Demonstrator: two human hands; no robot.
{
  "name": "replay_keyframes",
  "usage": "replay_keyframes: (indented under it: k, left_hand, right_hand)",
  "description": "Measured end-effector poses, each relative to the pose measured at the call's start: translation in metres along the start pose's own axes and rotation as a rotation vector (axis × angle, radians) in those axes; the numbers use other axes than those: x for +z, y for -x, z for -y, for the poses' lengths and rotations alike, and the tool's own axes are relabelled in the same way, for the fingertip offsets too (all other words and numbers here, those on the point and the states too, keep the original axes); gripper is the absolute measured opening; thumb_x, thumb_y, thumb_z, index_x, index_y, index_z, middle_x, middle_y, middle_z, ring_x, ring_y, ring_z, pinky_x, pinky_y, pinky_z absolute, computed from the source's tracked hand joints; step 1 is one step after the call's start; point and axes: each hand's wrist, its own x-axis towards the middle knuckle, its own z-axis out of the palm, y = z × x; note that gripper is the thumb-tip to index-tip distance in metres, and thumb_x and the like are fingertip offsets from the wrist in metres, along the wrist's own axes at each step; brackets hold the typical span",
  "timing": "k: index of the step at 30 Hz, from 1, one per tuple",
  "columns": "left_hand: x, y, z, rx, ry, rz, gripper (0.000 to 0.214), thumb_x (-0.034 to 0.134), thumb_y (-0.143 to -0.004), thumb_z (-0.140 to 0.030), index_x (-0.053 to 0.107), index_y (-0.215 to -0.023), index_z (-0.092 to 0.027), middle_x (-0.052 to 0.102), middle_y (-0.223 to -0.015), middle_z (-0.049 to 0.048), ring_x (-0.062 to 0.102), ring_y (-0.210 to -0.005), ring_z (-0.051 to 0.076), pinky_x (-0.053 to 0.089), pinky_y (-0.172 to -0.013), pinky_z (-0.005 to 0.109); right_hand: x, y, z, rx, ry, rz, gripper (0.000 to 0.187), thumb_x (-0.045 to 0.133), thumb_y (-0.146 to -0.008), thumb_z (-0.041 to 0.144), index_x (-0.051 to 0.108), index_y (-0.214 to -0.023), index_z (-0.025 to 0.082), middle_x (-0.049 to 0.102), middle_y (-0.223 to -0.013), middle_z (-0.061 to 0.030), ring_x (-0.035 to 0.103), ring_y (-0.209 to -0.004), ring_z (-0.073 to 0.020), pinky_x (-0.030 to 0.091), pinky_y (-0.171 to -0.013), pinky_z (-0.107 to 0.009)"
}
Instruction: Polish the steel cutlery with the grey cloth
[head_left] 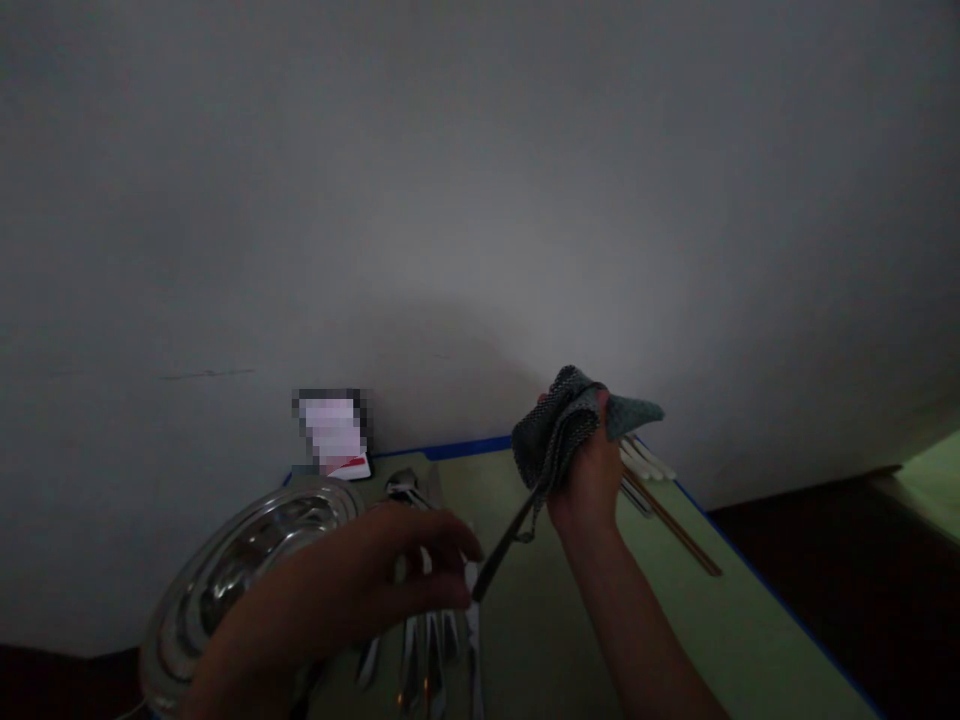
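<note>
My right hand [589,470] is closed around a bunched grey cloth [564,420], held up over the green table [712,620]. A dark, slim utensil [504,548] slants from the cloth down to my left hand [390,575], whose fingers pinch its lower end. Under my left hand lie several metal cutlery pieces [424,655]. A shiny steel bowl [232,580] sits just left of that hand.
A pair of chopsticks and pale utensils [660,500] lie on the table's right side behind my right hand. A small white and red card [337,440] stands against the grey wall. The table has a blue edge [750,565]; dark floor lies to its right.
</note>
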Motion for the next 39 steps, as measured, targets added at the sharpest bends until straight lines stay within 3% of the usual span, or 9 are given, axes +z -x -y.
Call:
replay_keyframes:
  k: [4, 8, 11, 16, 21, 25, 30, 37, 39]
  left_hand:
    - [0.006, -0.008, -0.006, -0.058, -0.103, 0.061, 0.018, 0.055, -0.082, -0.035, 0.066, -0.082, -0.02, 0.066, -0.074, -0.0005, 0.061, -0.067, 0.014, 0.041, -0.056, 0.02]
    - [0.006, -0.011, -0.011, -0.011, -0.13, 0.11, 0.019, 0.055, -0.082, -0.034, 0.067, -0.086, -0.02, 0.068, -0.078, 0.001, 0.061, -0.07, 0.015, 0.041, -0.06, 0.021]
    - [0.004, -0.011, -0.013, -0.003, -0.175, 0.116, 0.019, 0.05, -0.084, -0.029, 0.066, -0.081, -0.019, 0.068, -0.074, 0.0013, 0.062, -0.069, 0.015, 0.041, -0.06, 0.022]
    - [0.005, -0.02, -0.012, 0.035, -0.131, -0.054, 0.026, 0.039, -0.089, -0.027, 0.062, -0.08, -0.018, 0.068, -0.072, 0.0, 0.063, -0.067, 0.014, 0.042, -0.062, 0.022]
    - [0.01, -0.031, -0.016, 0.064, -0.094, -0.119, 0.026, 0.039, -0.089, -0.028, 0.059, -0.076, -0.019, 0.07, -0.072, 0.0002, 0.065, -0.069, 0.015, 0.043, -0.064, 0.023]
    - [0.016, -0.036, -0.016, 0.022, -0.13, -0.168, 0.027, 0.036, -0.09, -0.029, 0.058, -0.077, -0.019, 0.069, -0.072, 0.001, 0.064, -0.067, 0.016, 0.043, -0.062, 0.024]
    - [0.018, -0.034, -0.016, 0.03, -0.11, -0.191, 0.022, 0.038, -0.089, -0.027, 0.057, -0.079, -0.019, 0.067, -0.069, -0.0017, 0.061, -0.063, 0.013, 0.041, -0.059, 0.022]
    - [0.013, -0.023, -0.022, 0.041, -0.217, -0.074, 0.031, 0.039, -0.089, -0.033, 0.063, -0.077, -0.019, 0.064, -0.065, -0.0007, 0.058, -0.059, 0.012, 0.037, -0.055, 0.02]
    - [0.013, -0.02, -0.021, 0.033, -0.228, -0.058, 0.03, 0.041, -0.087, -0.035, 0.064, -0.076, -0.018, 0.062, -0.062, -0.0004, 0.056, -0.056, 0.012, 0.037, -0.053, 0.02]
  right_hand:
    - [0.003, 0.005, -0.001, 0.011, -0.048, -0.009, 0.044, 0.059, -0.07, 0.052, 0.06, -0.095, 0.016, 0.067, -0.089, -0.0049, 0.064, -0.078, -0.016, 0.052, -0.074, -0.031]
    - [0.002, 0.002, 0.002, -0.02, -0.041, -0.001, 0.046, 0.057, -0.072, 0.051, 0.059, -0.101, 0.015, 0.067, -0.083, -0.0043, 0.064, -0.072, -0.0156, 0.053, -0.072, -0.032]
    - [-0.001, -0.003, 0.002, -0.027, -0.031, -0.019, 0.045, 0.057, -0.072, 0.052, 0.059, -0.1, 0.017, 0.067, -0.091, -0.0045, 0.064, -0.077, -0.0147, 0.052, -0.074, -0.031]
    - [-0.001, 0.005, -0.008, -0.022, 0.068, 0.066, 0.042, 0.052, -0.074, 0.054, 0.059, -0.091, 0.017, 0.066, -0.085, -0.0042, 0.062, -0.071, -0.0135, 0.051, -0.067, -0.028]
    - [0.003, 0.032, -0.024, 0.187, 0.123, 0.226, 0.037, 0.053, -0.072, 0.054, 0.055, -0.072, 0.017, 0.059, -0.062, -0.0007, 0.054, -0.052, -0.0122, 0.045, -0.05, -0.024]
    - [0.002, 0.038, -0.029, 0.244, 0.133, 0.222, 0.034, 0.057, -0.071, 0.051, 0.052, -0.066, 0.017, 0.05, -0.054, 0.0039, 0.046, -0.046, -0.0095, 0.039, -0.044, -0.021]
    - [0.001, 0.031, -0.03, 0.237, 0.146, 0.203, 0.036, 0.057, -0.071, 0.053, 0.055, -0.068, 0.017, 0.056, -0.057, 0.0026, 0.05, -0.049, -0.0112, 0.041, -0.047, -0.023]
    - [-0.002, 0.002, -0.021, 0.315, 0.014, 0.101, 0.047, 0.056, -0.068, 0.061, 0.06, -0.08, 0.017, 0.067, -0.074, -0.0029, 0.062, -0.061, -0.0154, 0.051, -0.057, -0.027]
    - [-0.007, -0.011, -0.016, 0.248, -0.001, 0.088, 0.046, 0.056, -0.068, 0.061, 0.061, -0.082, 0.017, 0.068, -0.078, -0.003, 0.063, -0.069, -0.0156, 0.052, -0.062, -0.028]
